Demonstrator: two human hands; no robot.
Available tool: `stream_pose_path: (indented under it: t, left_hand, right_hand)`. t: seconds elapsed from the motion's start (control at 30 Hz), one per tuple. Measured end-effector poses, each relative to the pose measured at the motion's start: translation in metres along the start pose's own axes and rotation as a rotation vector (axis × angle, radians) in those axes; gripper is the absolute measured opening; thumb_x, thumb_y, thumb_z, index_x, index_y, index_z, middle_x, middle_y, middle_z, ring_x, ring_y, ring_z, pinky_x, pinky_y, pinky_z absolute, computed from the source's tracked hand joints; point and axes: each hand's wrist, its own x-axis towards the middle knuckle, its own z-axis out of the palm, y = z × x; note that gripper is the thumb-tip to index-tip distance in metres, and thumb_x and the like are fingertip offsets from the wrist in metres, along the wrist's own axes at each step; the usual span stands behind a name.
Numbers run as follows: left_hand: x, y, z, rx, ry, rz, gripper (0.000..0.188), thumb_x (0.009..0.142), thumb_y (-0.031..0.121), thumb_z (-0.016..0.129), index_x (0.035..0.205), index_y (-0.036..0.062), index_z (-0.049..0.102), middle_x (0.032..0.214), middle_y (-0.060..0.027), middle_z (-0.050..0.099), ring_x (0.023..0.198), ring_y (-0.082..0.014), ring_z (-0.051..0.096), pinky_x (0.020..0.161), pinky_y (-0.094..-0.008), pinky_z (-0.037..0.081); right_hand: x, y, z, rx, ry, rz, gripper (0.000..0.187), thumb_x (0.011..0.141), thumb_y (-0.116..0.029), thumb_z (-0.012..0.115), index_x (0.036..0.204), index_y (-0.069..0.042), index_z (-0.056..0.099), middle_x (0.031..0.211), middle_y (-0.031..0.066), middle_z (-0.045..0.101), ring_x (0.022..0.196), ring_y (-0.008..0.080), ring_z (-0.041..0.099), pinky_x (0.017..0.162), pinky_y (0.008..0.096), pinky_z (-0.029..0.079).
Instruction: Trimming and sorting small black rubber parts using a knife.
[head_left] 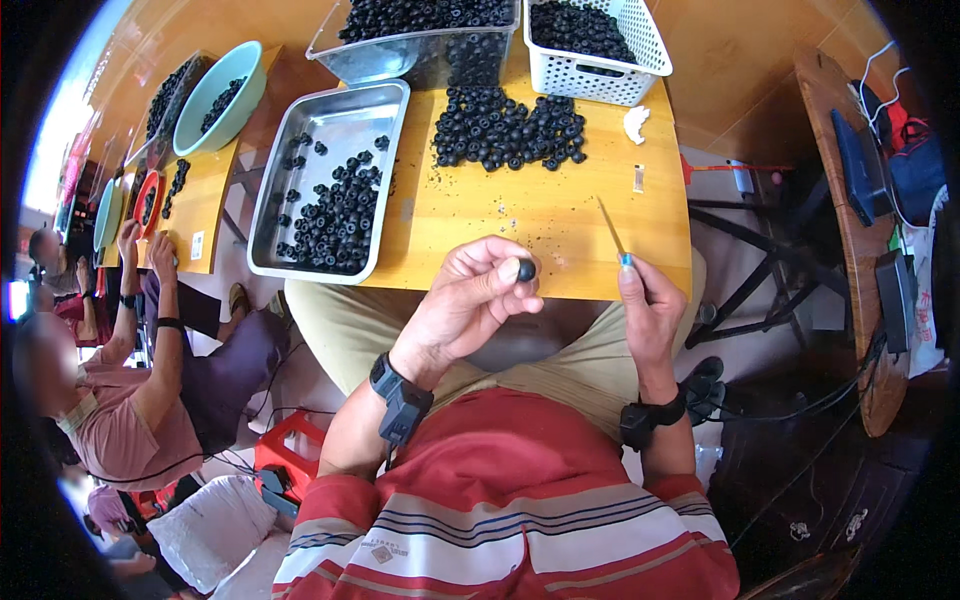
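Between thumb and fingers, my left hand (pixel 472 292) pinches a small round black part (pixel 526 269) just past the table's front edge. My right hand (pixel 650 305) grips a thin-bladed knife (pixel 612 230) by its blue end, the narrow blade pointing up and away over the table. Beyond both hands lies a loose pile of black ring-like parts (pixel 505 130) with holes in their middles. To the left, a metal tray (pixel 265 225) holds many similar black parts, heaped toward its near right side. Dark crumbs are scattered on the wood between pile and hands.
A clear plastic bin (pixel 400 68) and a white perforated basket (pixel 600 85), both full of black parts, stand at the back of the yellow table (pixel 470 220). A crumpled white scrap (pixel 635 124) lies right. Another person (pixel 130 400) works at a table on the left.
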Motion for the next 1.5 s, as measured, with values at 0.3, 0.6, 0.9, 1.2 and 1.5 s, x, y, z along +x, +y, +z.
stream_pose_path:
  t: [0.3, 0.6, 0.9, 1.2, 1.5]
  left_hand:
    - [-0.010, 0.012, -0.010, 0.013, 0.099, 0.057, 0.019, 0.096, 0.010, 0.062, 0.112, 0.0015, 0.065, 0.099, -0.0097, 0.062, 0.083, -0.0148, 0.060, 0.080, -0.0331, 0.061]
    - [-0.043, 0.061, -0.012, 1.010, 0.503, 0.364, 0.013, 0.090, 0.002, 0.070, 0.103, 0.0001, 0.070, 0.095, -0.0046, 0.069, 0.082, -0.0092, 0.064, 0.076, -0.0237, 0.055]
    - [-0.054, 0.128, -0.018, 1.909, 0.693, 0.500, 0.018, 0.083, 0.006, 0.072, 0.100, 0.0001, 0.070, 0.091, -0.0133, 0.069, 0.080, -0.0230, 0.070, 0.070, -0.0315, 0.054]
    - [0.064, 0.099, -0.022, 2.000, 0.213, 0.445, 0.018, 0.082, 0.008, 0.073, 0.098, 0.0003, 0.070, 0.089, -0.0135, 0.068, 0.078, -0.0247, 0.069, 0.068, -0.0328, 0.054]
    - [0.102, 0.053, -0.045, 2.256, 0.145, 0.380, 0.023, 0.081, 0.014, 0.070, 0.103, 0.0065, 0.069, 0.096, -0.0132, 0.064, 0.090, -0.0339, 0.065, 0.076, -0.0436, 0.055]
  right_hand:
    - [-0.003, -0.009, 0.025, 0.043, -0.163, 0.011, 0.035, 0.095, -0.024, 0.068, 0.111, 0.006, 0.067, 0.082, 0.0048, 0.065, 0.074, 0.0082, 0.055, 0.065, 0.0239, 0.045]
    - [-0.003, -0.013, 0.030, 0.047, -0.182, -0.056, 0.035, 0.094, -0.025, 0.068, 0.110, 0.007, 0.068, 0.081, 0.0047, 0.065, 0.072, 0.0083, 0.055, 0.064, 0.0240, 0.045]
    - [-0.010, -0.004, 0.027, 0.050, -0.160, -0.026, 0.034, 0.094, -0.023, 0.068, 0.109, 0.007, 0.067, 0.081, 0.0037, 0.065, 0.072, 0.0074, 0.055, 0.064, 0.0232, 0.045]
    - [-0.003, 0.003, 0.011, 0.077, -0.118, 0.023, 0.032, 0.094, -0.022, 0.068, 0.108, 0.007, 0.068, 0.078, 0.0033, 0.064, 0.068, 0.0072, 0.053, 0.061, 0.0234, 0.044]
    - [-0.014, 0.021, -0.006, 0.070, -0.074, 0.076, 0.030, 0.094, -0.018, 0.067, 0.108, 0.008, 0.067, 0.080, -0.0018, 0.062, 0.071, 0.0046, 0.051, 0.063, 0.0207, 0.042]
